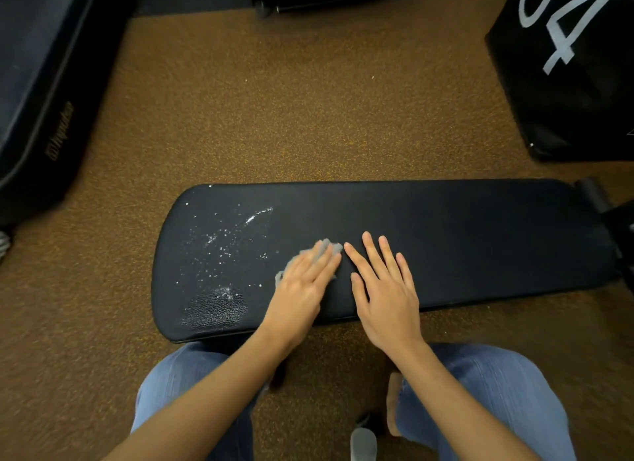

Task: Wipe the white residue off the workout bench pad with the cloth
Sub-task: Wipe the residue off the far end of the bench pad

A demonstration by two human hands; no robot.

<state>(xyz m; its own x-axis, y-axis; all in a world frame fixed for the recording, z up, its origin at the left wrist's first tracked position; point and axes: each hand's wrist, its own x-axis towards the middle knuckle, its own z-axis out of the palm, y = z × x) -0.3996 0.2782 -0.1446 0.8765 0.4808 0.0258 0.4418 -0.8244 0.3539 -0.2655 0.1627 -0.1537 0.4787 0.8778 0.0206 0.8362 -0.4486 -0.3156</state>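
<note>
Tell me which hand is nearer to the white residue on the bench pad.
The left. The left hand presses the grey cloth flat on the bench pad, right beside the white residue. The right hand lies flat farther away, on the clean side.

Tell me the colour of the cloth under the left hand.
Grey. The cloth peeks out from beneath the left hand in the head view.
</note>
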